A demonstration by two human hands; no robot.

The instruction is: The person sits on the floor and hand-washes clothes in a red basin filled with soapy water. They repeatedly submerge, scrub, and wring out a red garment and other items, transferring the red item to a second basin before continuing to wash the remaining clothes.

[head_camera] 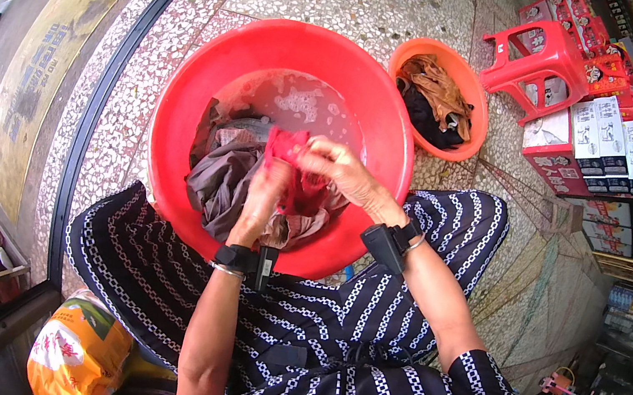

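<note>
Both hands are over a large red plastic basin [220, 60] that stands on the floor before me. My left hand [269, 186], a little blurred, grips the lower left part of a red cloth [284, 144]. My right hand [335, 166] pinches the same cloth at its upper right. Below the cloth lies a wet heap of laundry, with a grey-brown garment [221, 181] on the left and a pinkish-brown one [308, 228] towards me. Sudsy, cloudy water [301, 103] fills the far side of the basin. The hands hide part of the heap.
An orange basin [478, 108] with brown and black clothes [430, 91] stands at the far right. Beyond it, a red plastic stool [546, 66] is beside stacked cartons [609, 138]. A door track [103, 90] runs along the left. An orange printed bag [79, 352] sits at lower left.
</note>
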